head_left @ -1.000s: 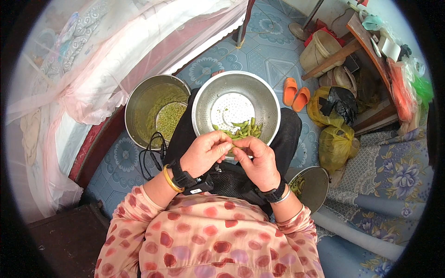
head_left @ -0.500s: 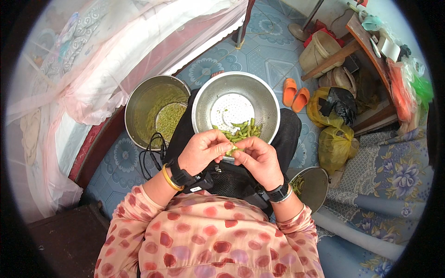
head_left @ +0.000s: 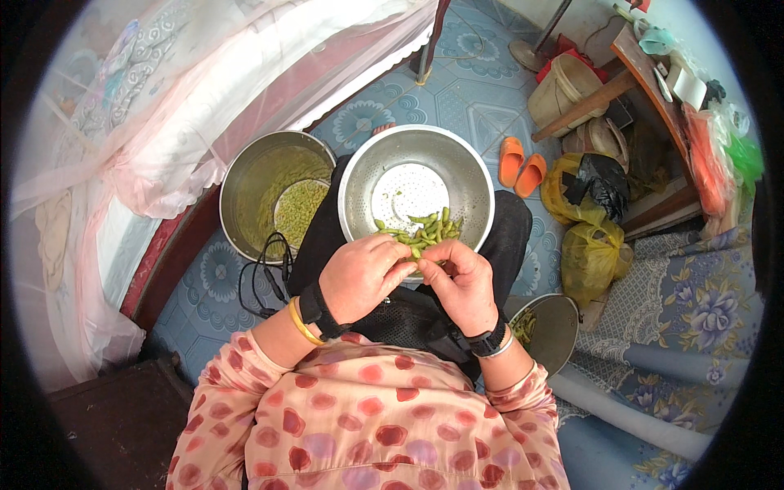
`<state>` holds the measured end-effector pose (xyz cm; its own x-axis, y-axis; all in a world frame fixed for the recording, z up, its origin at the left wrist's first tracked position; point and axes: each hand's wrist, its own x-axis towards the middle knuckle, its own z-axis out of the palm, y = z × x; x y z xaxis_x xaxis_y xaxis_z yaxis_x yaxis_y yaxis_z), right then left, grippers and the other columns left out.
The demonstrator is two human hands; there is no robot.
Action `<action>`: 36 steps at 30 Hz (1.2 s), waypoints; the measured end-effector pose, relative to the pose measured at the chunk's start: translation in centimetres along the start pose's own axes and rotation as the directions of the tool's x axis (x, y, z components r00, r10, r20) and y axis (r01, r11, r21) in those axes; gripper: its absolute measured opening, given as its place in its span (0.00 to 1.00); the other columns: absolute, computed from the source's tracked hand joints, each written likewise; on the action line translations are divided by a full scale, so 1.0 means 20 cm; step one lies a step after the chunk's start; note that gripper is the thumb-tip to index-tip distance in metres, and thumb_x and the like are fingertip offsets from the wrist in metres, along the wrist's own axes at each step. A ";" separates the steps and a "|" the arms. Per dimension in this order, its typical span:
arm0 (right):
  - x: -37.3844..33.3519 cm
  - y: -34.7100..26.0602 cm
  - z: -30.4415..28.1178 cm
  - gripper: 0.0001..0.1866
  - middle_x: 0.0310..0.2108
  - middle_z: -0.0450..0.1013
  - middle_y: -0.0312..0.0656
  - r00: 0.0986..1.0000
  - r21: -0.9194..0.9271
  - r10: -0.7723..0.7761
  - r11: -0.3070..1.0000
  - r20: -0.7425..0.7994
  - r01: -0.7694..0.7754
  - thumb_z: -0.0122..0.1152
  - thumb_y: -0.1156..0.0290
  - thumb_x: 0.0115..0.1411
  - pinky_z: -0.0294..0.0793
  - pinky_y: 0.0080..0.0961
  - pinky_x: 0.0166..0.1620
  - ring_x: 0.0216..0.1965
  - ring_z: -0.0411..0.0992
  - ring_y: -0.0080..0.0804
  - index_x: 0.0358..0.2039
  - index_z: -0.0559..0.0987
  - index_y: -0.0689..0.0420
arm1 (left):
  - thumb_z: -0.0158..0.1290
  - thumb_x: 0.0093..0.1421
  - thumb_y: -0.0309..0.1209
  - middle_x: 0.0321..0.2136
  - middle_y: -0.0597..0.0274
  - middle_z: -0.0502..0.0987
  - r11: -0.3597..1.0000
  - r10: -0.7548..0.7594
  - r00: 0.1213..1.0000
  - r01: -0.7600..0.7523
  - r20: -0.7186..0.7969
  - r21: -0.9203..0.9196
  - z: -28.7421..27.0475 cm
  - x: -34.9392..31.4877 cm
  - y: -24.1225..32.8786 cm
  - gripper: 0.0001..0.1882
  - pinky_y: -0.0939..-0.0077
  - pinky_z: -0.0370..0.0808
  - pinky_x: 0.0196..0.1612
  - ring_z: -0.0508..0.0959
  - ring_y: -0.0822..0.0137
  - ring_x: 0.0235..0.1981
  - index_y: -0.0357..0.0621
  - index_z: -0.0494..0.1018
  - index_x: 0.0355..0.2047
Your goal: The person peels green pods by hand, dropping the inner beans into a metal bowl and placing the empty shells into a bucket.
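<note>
On my lap rests a perforated metal colander (head_left: pixel 359 167), with several green bean pods (head_left: pixel 437 228) heaped toward its near side. Over the near rim my left hand (head_left: pixel 359 278) and my right hand (head_left: pixel 460 283) meet, fingertips almost touching. Pinched between them is a green bean pod (head_left: pixel 416 253), mostly covered by the fingers. To the left, on the floor, stands a deep metal pot (head_left: pixel 245 184) with shelled green beans (head_left: pixel 302 208) at its bottom. By my right forearm is another metal pot (head_left: pixel 559 335) with green pods or husks (head_left: pixel 525 328) inside.
Left of me is a bed with a pale net (head_left: pixel 155 163). A black cable (head_left: pixel 265 278) lies by the left pot. Orange slippers (head_left: pixel 521 167), a yellow plastic bag (head_left: pixel 592 261), a pale bucket (head_left: pixel 563 90) and a wooden table (head_left: pixel 645 65) stand at right, near a flowered cloth (head_left: pixel 702 310).
My left hand has turned, its back now more upward, and its fingers have shifted over the pod. The right hand stays nearly in place. The cable beside the left pot has shifted slightly.
</note>
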<state>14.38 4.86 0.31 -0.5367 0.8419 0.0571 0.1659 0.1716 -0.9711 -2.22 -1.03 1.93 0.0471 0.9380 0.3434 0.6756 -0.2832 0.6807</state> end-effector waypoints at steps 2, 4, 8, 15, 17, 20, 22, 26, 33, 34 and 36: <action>0.00 0.00 -0.01 0.04 0.23 0.72 0.38 0.999 -0.018 -0.027 0.999 0.036 0.027 0.60 0.79 0.50 0.71 0.17 0.28 0.24 0.71 0.22 0.27 0.74 0.61 | 0.56 0.50 0.27 0.21 0.55 0.70 0.999 -0.001 0.999 0.003 0.038 -0.038 -0.01 0.00 -0.01 0.08 0.69 0.69 0.26 0.72 0.56 0.22 0.38 0.70 0.27; 0.00 0.00 -0.02 0.04 0.24 0.72 0.39 0.996 -0.008 -0.058 0.998 0.067 0.058 0.60 0.80 0.50 0.71 0.17 0.29 0.25 0.71 0.23 0.27 0.73 0.61 | 0.56 0.50 0.27 0.21 0.56 0.70 0.993 -0.015 0.997 0.024 0.076 -0.114 -0.01 0.00 -0.02 0.08 0.70 0.68 0.25 0.72 0.57 0.22 0.38 0.69 0.27; -0.01 0.00 -0.03 0.05 0.26 0.72 0.39 0.993 0.069 -0.054 0.997 0.108 0.046 0.60 0.81 0.50 0.71 0.17 0.29 0.25 0.71 0.23 0.28 0.74 0.61 | 0.55 0.52 0.29 0.21 0.56 0.69 0.972 -0.036 0.994 0.060 0.108 -0.227 -0.01 0.00 -0.02 0.08 0.71 0.68 0.26 0.71 0.57 0.23 0.39 0.69 0.28; -0.02 -0.01 -0.06 0.05 0.27 0.71 0.35 0.991 0.087 0.017 0.996 0.129 -0.028 0.58 0.82 0.53 0.69 0.13 0.29 0.26 0.69 0.17 0.30 0.73 0.61 | 0.49 0.56 0.27 0.20 0.65 0.69 0.767 -0.274 0.933 0.358 0.232 -0.532 -0.02 -0.03 -0.03 0.05 0.80 0.67 0.23 0.70 0.72 0.19 0.37 0.69 0.28; -0.04 -0.01 -0.10 0.06 0.28 0.71 0.34 0.995 0.147 0.075 0.986 0.063 -0.084 0.56 0.82 0.54 0.69 0.12 0.29 0.26 0.68 0.16 0.33 0.73 0.61 | 0.45 0.55 0.24 0.19 0.70 0.66 0.606 -0.359 0.911 0.394 0.204 -0.691 -0.02 -0.03 -0.05 0.03 0.87 0.64 0.20 0.66 0.81 0.16 0.37 0.68 0.27; -0.08 0.02 -0.25 0.06 0.27 0.72 0.35 0.985 0.118 0.115 0.988 -0.128 -0.100 0.53 0.81 0.56 0.69 0.13 0.29 0.25 0.68 0.17 0.35 0.73 0.61 | 0.38 0.55 0.25 0.16 0.68 0.63 0.400 -0.464 0.877 0.331 0.122 -0.855 -0.06 -0.02 -0.12 0.08 0.87 0.59 0.18 0.61 0.79 0.13 0.38 0.64 0.21; -0.12 0.07 -0.41 0.07 0.27 0.73 0.35 0.968 -0.025 0.095 0.994 -0.231 -0.103 0.51 0.81 0.57 0.69 0.13 0.29 0.25 0.68 0.17 0.36 0.75 0.61 | 0.37 0.56 0.29 0.15 0.67 0.62 0.322 -0.479 0.862 0.349 0.167 -0.880 -0.09 -0.03 -0.15 0.12 0.85 0.58 0.18 0.60 0.78 0.13 0.40 0.62 0.17; -0.31 0.21 -0.71 0.06 0.25 0.72 0.35 0.888 -0.281 0.177 0.907 -0.424 -0.315 0.50 0.78 0.58 0.68 0.15 0.29 0.26 0.68 0.18 0.35 0.75 0.62 | 0.38 0.59 0.31 0.15 0.66 0.65 0.334 -0.471 0.863 0.366 0.183 -0.869 -0.10 -0.04 -0.18 0.16 0.85 0.61 0.19 0.63 0.78 0.15 0.40 0.64 0.16; -0.70 0.49 -0.98 0.07 0.28 0.72 0.52 0.910 -0.856 0.325 0.359 -0.259 -0.372 0.54 0.72 0.51 0.71 0.35 0.35 0.30 0.71 0.49 0.26 0.78 0.61 | 0.40 0.64 0.38 0.32 0.55 0.74 0.269 -0.529 0.820 0.407 0.219 -0.873 -0.07 -0.02 -0.19 0.18 0.81 0.72 0.25 0.72 0.73 0.22 0.33 0.70 0.36; -0.70 0.50 -0.96 0.07 0.28 0.72 0.52 0.902 -0.875 0.336 0.304 -0.271 -0.376 0.54 0.72 0.51 0.71 0.36 0.35 0.31 0.70 0.50 0.26 0.78 0.61 | 0.40 0.63 0.36 0.32 0.56 0.74 0.256 -0.524 0.820 0.407 0.228 -0.877 -0.08 -0.02 -0.19 0.16 0.81 0.72 0.26 0.72 0.73 0.23 0.34 0.70 0.37; -0.64 0.46 -0.89 0.07 0.26 0.71 0.51 0.913 -0.896 0.317 0.274 -0.258 -0.348 0.55 0.72 0.50 0.70 0.37 0.35 0.32 0.70 0.50 0.25 0.78 0.61 | 0.41 0.63 0.33 0.33 0.56 0.74 0.236 -0.509 0.826 0.404 0.241 -0.884 -0.08 -0.03 -0.19 0.13 0.80 0.74 0.28 0.73 0.73 0.25 0.35 0.69 0.39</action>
<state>37.59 4.73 -5.17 -0.2242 0.9547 -0.1957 0.9740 0.2127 -0.0785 -6.06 -0.81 0.13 -0.1278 0.9673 -0.2192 -0.4715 0.1352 0.8714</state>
